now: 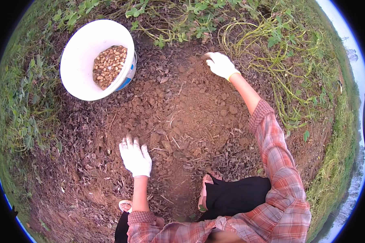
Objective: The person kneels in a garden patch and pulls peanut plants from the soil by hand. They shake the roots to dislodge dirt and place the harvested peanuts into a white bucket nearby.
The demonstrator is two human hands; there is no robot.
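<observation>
My left hand [136, 156], in a white knit glove with soiled fingertips, rests palm down on the dry soil with its fingers apart and nothing visible in it. Farther forward and to the right, my right hand [221, 65], in a matching glove with a yellow cuff, touches the loose brown soil [194, 100]. Its fingers are curled down at the dirt, and whatever lies under them is hidden. A white plastic bucket [79, 60] at the upper left leans towards me, partly filled with unshelled peanuts [109, 65].
Pulled-looking plant stems [276, 70] lie in a tangle at the upper right. Leafy green plants [197, 18] line the far side and the left. Dry leaf litter [88, 133] covers much of the ground. My sandalled feet [203, 193] are close below my hands.
</observation>
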